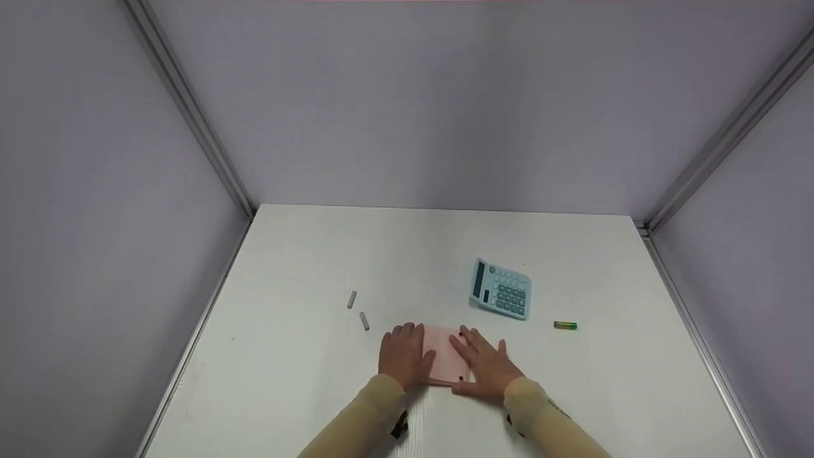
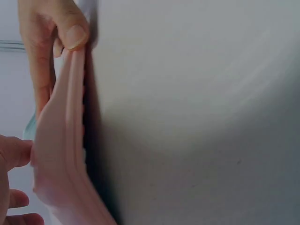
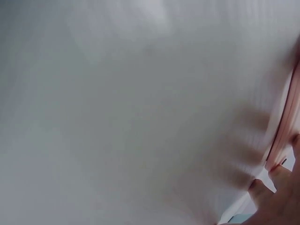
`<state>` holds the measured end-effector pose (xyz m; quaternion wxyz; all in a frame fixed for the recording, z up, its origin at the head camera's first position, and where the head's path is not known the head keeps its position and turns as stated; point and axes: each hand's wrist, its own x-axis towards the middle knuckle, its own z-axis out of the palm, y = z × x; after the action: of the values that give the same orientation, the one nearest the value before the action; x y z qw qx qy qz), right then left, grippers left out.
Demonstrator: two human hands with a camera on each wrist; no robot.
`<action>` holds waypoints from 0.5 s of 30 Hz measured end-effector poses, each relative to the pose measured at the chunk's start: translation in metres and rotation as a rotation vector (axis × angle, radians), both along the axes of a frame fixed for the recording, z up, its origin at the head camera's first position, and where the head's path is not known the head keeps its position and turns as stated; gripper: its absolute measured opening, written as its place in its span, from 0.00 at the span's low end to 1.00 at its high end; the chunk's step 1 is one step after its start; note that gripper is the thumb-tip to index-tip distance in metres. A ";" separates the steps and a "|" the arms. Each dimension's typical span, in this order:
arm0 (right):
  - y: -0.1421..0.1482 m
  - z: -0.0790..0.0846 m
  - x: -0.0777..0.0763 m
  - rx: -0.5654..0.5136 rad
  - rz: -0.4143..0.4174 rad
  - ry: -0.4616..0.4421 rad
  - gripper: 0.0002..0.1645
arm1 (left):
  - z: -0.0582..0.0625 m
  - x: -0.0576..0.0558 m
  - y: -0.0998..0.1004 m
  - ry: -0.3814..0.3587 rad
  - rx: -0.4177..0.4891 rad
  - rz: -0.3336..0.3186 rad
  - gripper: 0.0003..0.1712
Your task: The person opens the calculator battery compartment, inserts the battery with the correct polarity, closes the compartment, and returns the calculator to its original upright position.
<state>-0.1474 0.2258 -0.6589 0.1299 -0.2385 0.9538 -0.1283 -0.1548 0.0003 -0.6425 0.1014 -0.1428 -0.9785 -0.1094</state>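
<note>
On the white table lies a flat pink calculator (image 1: 446, 356), its plain back up, with small dark dots near its right corners. A row of small bumps shows along its underside in the left wrist view. My left hand (image 1: 402, 357) holds its left side, thumb resting across the back. At the right side, my right hand (image 1: 488, 369) grips it with the thumb at the near edge and the fingers spread over the far part. In the right wrist view, fingertips (image 3: 280, 174) touch the pink edge. Both palms hide parts of the sides.
Beyond my right hand lies a light blue calculator (image 1: 502, 289), keys up. A green and gold battery (image 1: 565, 325) is further right. Two small grey cylinders, one farther (image 1: 351, 299) and one nearer (image 1: 364, 320), lie to the left. Grey walls (image 1: 445, 114) enclose the table.
</note>
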 end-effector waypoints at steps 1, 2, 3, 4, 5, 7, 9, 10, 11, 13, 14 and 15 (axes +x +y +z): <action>0.000 0.001 0.000 -0.002 0.000 -0.001 0.60 | 0.000 0.001 0.001 0.000 -0.006 0.005 0.31; 0.000 0.002 0.000 -0.005 0.000 0.002 0.60 | 0.000 0.001 0.002 -0.001 -0.013 0.009 0.31; 0.000 0.002 0.000 -0.009 0.002 0.006 0.60 | 0.001 0.002 0.004 0.000 -0.019 0.014 0.31; 0.000 0.003 0.000 -0.006 0.004 0.011 0.60 | 0.001 0.003 0.006 -0.001 -0.030 0.018 0.30; 0.000 0.003 0.000 -0.005 0.007 0.016 0.60 | 0.001 0.004 0.007 -0.001 -0.043 0.022 0.31; 0.000 0.003 0.001 -0.003 0.006 0.021 0.60 | 0.000 0.005 0.011 -0.006 -0.074 0.030 0.30; 0.000 0.003 0.001 -0.005 0.009 0.022 0.60 | -0.001 0.007 0.014 -0.006 -0.099 0.034 0.30; 0.000 0.002 0.001 -0.003 0.009 0.018 0.60 | -0.003 0.007 0.015 -0.005 -0.108 0.035 0.29; 0.000 0.003 0.001 -0.007 0.009 0.014 0.60 | -0.003 0.008 0.016 -0.003 -0.111 0.036 0.29; 0.000 0.002 0.001 -0.013 0.009 0.009 0.60 | -0.005 0.009 0.018 0.000 -0.106 0.037 0.28; 0.000 0.002 0.001 -0.014 0.010 0.007 0.60 | -0.006 0.009 0.018 0.003 -0.102 0.037 0.27; 0.000 0.003 0.001 -0.015 0.010 0.005 0.60 | -0.006 0.009 0.019 0.003 -0.101 0.037 0.27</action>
<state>-0.1463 0.2260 -0.6558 0.1261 -0.2444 0.9520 -0.1341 -0.1459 0.0191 -0.6489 0.0976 -0.1299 -0.9850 -0.0579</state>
